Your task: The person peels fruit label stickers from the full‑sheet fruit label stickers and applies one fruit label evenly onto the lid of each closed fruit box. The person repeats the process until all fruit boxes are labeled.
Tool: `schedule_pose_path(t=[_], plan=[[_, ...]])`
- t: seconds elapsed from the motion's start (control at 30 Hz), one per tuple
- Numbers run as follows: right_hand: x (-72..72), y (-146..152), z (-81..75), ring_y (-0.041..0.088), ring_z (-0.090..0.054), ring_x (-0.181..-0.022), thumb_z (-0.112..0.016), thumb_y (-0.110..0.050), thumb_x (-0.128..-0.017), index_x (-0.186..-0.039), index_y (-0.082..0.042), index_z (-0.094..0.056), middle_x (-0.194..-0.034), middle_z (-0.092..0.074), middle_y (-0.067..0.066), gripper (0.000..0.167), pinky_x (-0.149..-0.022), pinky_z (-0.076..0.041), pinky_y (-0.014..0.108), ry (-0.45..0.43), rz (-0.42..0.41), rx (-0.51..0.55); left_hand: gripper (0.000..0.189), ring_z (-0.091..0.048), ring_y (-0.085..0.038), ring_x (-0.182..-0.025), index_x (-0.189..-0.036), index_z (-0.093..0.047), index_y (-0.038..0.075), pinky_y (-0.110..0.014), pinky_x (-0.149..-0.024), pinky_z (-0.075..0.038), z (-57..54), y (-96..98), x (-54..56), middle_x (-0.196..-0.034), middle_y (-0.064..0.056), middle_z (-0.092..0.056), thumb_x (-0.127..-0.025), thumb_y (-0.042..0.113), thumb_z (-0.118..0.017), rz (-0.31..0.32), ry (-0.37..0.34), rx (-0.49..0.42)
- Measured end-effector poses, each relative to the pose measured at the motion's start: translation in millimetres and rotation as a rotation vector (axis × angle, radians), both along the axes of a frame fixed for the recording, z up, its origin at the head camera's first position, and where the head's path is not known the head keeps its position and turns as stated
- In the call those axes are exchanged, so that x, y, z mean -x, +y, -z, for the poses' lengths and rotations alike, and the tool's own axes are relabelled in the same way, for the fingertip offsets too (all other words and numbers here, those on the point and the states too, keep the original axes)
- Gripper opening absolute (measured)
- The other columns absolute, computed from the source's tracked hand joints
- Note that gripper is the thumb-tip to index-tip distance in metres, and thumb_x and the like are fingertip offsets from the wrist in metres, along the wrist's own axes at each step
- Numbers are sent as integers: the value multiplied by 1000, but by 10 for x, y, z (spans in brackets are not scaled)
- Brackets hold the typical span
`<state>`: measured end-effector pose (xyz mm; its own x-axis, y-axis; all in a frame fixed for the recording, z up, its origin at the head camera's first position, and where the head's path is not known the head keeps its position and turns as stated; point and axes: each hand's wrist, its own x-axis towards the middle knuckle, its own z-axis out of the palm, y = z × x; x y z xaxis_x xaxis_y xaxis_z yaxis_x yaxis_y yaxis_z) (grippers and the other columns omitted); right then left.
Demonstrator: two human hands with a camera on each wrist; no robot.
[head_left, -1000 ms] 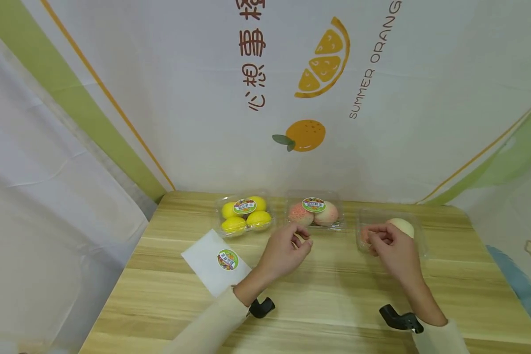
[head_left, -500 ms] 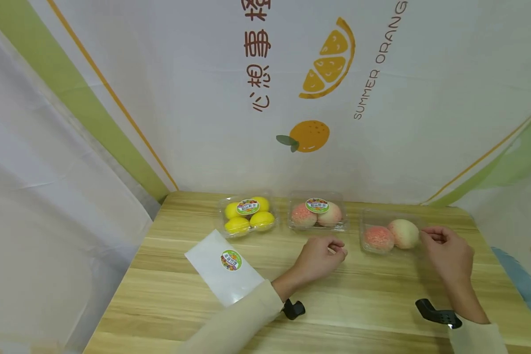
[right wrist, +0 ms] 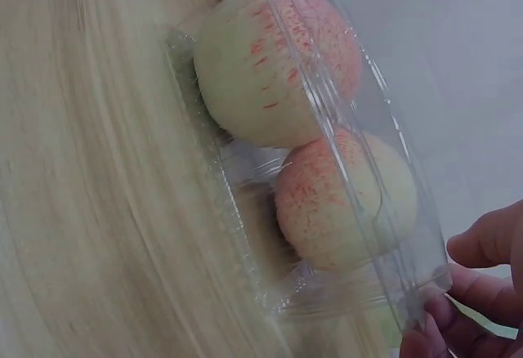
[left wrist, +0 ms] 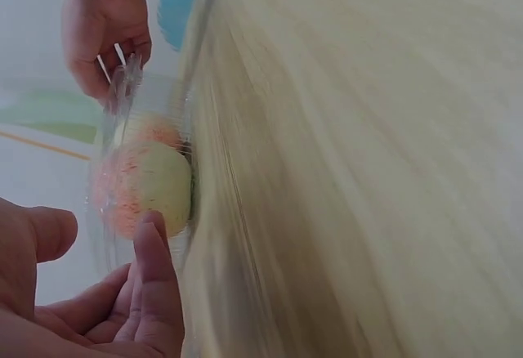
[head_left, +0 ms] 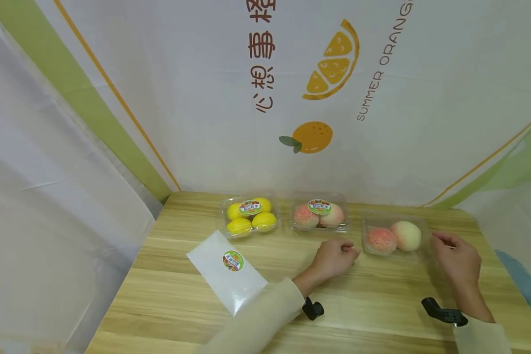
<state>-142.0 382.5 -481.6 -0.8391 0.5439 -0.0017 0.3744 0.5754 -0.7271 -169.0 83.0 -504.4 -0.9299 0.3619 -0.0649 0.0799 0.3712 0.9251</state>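
Observation:
A clear plastic clamshell box (head_left: pixel 396 255) with two pink-and-cream peaches (head_left: pixel 406 236) stands at the right of the table. My right hand (head_left: pixel 457 258) is at its right end. In the right wrist view, thumb and fingers (right wrist: pixel 482 235) pinch the corner of the box's lid. My left hand (head_left: pixel 334 258) is just left of the box's front corner. Seen from the left wrist, its thumb (left wrist: pixel 53 231) is held apart from the loosely bent fingers (left wrist: pixel 155 276), with nothing between them. The index fingertip is close to the box; whether it touches cannot be told.
Behind my left hand stands a labelled clear box of peaches (head_left: pixel 307 216). Further left is a labelled box of lemons (head_left: pixel 252 225). A white sheet (head_left: pixel 208 258) bearing a round fruit sticker (head_left: pixel 233 261) lies on the wooden table (head_left: pixel 159 290). A printed curtain (head_left: pixel 230 162) hangs behind.
My right hand has moved right from over the box to its right end, uncovering the peaches. My left hand has moved right and forward of the middle box, towards the right box.

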Motion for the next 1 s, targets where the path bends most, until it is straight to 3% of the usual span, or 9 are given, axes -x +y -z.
schedule_pose_path(t=[0.13, 0.27, 0.4, 0.53, 0.67, 0.73, 0.83, 0.9, 1.0], plan=[[12, 27, 12, 12, -59, -98, -58, -42, -110, -143, -2, -70, -92, -58, -31, 54, -70, -45, 27, -31, -14, 5, 38, -75, -1, -78, -133, -76, -2, -19, -71, -57, 22, 66, 18, -107, -3, -83, -108, 27, -72, -5, -8, -32], [31, 32, 31, 34, -59, -120, -56, -42, -112, -146, -1, -67, -112, -72, -3, 55, -75, -45, 32, -42, -45, -3, 37, -75, 0, -77, -132, -77, 0, -18, -72, -57, 13, 110, 18, -103, -2, -84, -108, 28, -72, -15, 0, -38], [32, 24, 43, 42, -56, -131, -54, -42, -113, -149, 0, -65, -131, -71, 16, 56, -77, -44, 31, -63, -68, 8, 36, -73, 1, -77, -133, -77, 2, -19, -72, -56, -23, 142, 6, -98, 1, -83, -109, 29, -71, -16, -5, -34], [25, 10, 37, 44, -58, -130, -52, -41, -114, -150, 0, -64, -138, -69, 25, 56, -74, -44, 30, -67, -77, 15, 36, -73, 2, -77, -134, -77, 3, -19, -69, -56, -61, 169, -3, -97, 3, -83, -109, 29, -69, -4, -7, -42], [14, 6, 40, 41, -60, -125, -52, -40, -115, -149, 0, -65, -124, -76, 17, 54, -72, -44, 28, -61, -85, 10, 36, -73, 3, -76, -134, -77, 3, -19, -67, -55, -83, 180, -18, -100, 5, -82, -109, 28, -69, 3, 5, -44], [5, 9, 42, 36, -61, -119, -52, -39, -115, -149, 0, -65, -108, -78, 0, 54, -70, -45, 26, -63, -90, 1, 36, -73, 3, -76, -134, -77, 2, -18, -67, -55, -81, 186, -19, -99, 6, -82, -109, 27, -69, 2, 14, -44], [-10, 17, 37, 24, -62, -106, -53, -39, -114, -148, -1, -66, -94, -69, -23, 53, -68, -45, 24, -63, -88, -2, 34, -72, 4, -75, -133, -77, 1, -17, -66, -54, -75, 199, -16, -96, 6, -82, -109, 24, -69, 6, 35, -42], [-20, 21, 32, 17, -59, -101, -53, -40, -114, -148, -1, -67, -92, -65, -28, 53, -67, -46, 23, -64, -88, 0, 32, -72, 4, -74, -131, -78, 0, -16, -65, -54, -69, 205, -14, -94, 6, -82, -108, 22, -69, 7, 36, -45], [-31, 20, 32, 19, -60, -105, -54, -40, -114, -148, -1, -67, -99, -73, -17, 54, -69, -46, 23, -65, -85, 7, 25, -71, 4, -73, -123, -81, 1, -16, -65, -53, -74, 201, -24, -88, 6, -81, -107, 17, -69, 7, 28, -54]])
